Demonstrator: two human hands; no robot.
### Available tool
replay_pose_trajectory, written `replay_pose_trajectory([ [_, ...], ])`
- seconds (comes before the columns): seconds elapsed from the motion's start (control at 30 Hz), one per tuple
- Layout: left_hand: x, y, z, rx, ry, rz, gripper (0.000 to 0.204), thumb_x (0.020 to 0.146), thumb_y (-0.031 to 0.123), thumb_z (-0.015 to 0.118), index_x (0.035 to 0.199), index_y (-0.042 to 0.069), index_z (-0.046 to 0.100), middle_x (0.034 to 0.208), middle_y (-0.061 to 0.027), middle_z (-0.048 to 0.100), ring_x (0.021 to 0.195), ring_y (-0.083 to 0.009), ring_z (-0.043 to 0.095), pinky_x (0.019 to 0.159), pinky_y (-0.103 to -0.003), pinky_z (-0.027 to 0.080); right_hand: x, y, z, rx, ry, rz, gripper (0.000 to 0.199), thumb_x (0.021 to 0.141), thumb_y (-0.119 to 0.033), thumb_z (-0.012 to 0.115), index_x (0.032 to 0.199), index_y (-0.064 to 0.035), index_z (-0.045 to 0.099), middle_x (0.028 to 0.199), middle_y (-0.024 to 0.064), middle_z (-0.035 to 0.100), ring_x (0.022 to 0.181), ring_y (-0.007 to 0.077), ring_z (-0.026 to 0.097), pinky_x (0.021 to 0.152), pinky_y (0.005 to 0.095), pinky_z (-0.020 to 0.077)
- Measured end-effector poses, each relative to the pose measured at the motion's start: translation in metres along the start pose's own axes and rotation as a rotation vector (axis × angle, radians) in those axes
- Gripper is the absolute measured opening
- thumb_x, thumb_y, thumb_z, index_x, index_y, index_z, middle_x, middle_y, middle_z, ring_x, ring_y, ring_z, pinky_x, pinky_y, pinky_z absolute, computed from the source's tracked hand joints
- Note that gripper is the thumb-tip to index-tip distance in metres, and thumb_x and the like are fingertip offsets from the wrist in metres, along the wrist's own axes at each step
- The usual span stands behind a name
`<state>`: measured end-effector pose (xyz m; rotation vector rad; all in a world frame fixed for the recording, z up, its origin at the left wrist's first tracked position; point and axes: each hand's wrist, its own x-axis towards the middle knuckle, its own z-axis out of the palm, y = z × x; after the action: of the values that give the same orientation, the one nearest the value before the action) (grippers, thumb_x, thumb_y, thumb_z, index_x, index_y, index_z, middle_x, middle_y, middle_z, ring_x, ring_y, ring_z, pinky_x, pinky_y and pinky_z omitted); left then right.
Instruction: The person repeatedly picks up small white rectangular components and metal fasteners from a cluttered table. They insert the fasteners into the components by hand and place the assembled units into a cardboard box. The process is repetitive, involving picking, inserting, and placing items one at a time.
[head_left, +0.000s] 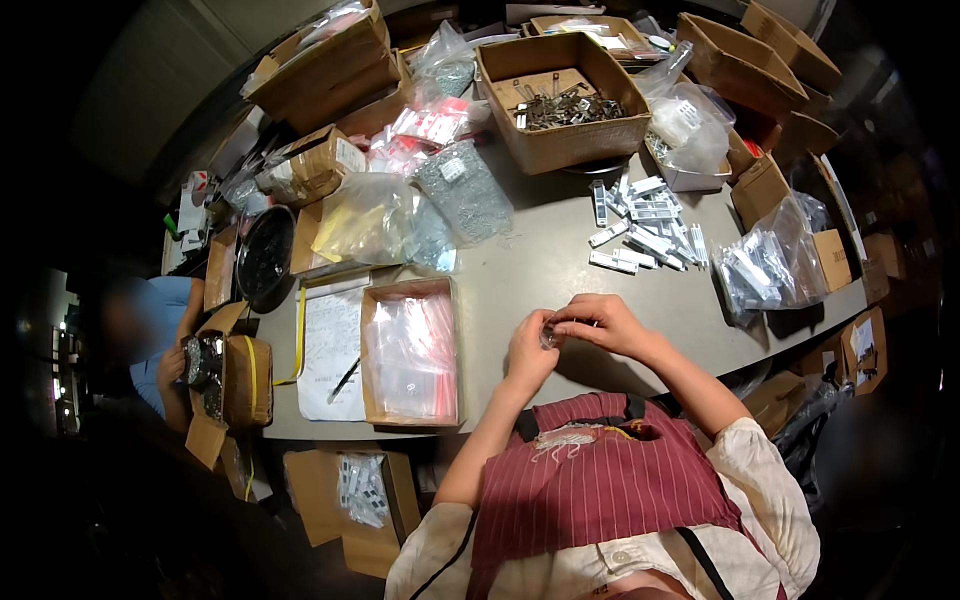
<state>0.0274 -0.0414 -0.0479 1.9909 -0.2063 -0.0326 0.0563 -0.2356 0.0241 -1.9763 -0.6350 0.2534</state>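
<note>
My left hand (530, 352) is closed round a small, clear, shiny piece that looks like a plastic bag (548, 338), just above the table near its front edge. Bent over from the right, my right hand (606, 325) has its fingers pinched together at the top of that piece. What lies inside it, if anything, is too small to make out. Beyond my hands a loose pile of flat white-and-grey metal parts (650, 225) lies on the table. To the left is an open cardboard box (458, 360) holding clear zip bags with red edges (410, 350).
A large carton (560, 150) of metal pieces stands at the back. Bagged parts (760, 270) sit at the right edge. A notebook (318, 340) with a pen (345, 378) lies left of the bag box. Another person (150, 330) is at the far left beside a carton (248, 380).
</note>
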Motion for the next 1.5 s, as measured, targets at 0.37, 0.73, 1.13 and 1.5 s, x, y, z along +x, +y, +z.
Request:
replay_pose_trajectory([
  [0.37, 0.003, 0.001, 0.017, -0.056, 0.039, -0.076, 0.03, 0.084, 0.003, 0.075, 0.11, 0.002, 0.06, 0.105, -0.014, 0.067, 0.097, -0.031, 0.067, 0.086, -0.041, 0.053, -0.03, 0.092, -0.012, -0.854, 0.313, 0.143, 0.045, 0.08, -0.036, 0.082, 0.1, -0.0012, 0.061, 0.099, 0.0167, 0.059, 0.094, 0.0365, 0.057, 0.083, 0.046, 0.0482],
  [0.73, 0.012, -0.004, 0.041, 0.231, 0.045, 0.104, 0.036, 0.078, 0.007, 0.08, 0.104, 0.001, 0.055, 0.113, -0.0167, 0.058, 0.105, -0.0395, 0.055, 0.093, -0.048, 0.044, -0.086, 0.06, 0.021, -0.442, 0.211, 0.162, 0.042, 0.079, -0.007, 0.076, 0.117, -0.0033, 0.057, 0.104, 0.0173, 0.057, 0.099, 0.0397, 0.056, 0.087, 0.0494, 0.0484],
  [1.13, 0.011, -0.016, 0.051, 0.204, 0.065, 0.237, 0.033, 0.076, 0.002, 0.078, 0.1, 0.002, 0.056, 0.114, -0.0166, 0.059, 0.104, -0.0397, 0.054, 0.092, -0.049, 0.044, -0.067, 0.073, 0.012, -0.403, 0.201, 0.227, 0.014, 0.081, -0.005, 0.061, 0.095, -0.0037, 0.06, 0.085, 0.021, 0.061, 0.085, 0.0443, 0.062, 0.074, 0.054, 0.0502],
  [1.5, 0.012, -0.016, 0.048, 0.15, 0.068, 0.198, 0.037, 0.075, 0.008, 0.083, 0.1, 0.003, 0.057, 0.115, -0.0155, 0.06, 0.106, -0.038, 0.056, 0.092, -0.048, 0.045, -0.066, 0.05, 0.033, -0.594, 0.25, 0.082, 0.033, 0.079, -0.021, 0.076, 0.099, -0.0053, 0.055, 0.094, 0.0171, 0.056, 0.088, 0.0392, 0.058, 0.075, 0.049, 0.0491],
])
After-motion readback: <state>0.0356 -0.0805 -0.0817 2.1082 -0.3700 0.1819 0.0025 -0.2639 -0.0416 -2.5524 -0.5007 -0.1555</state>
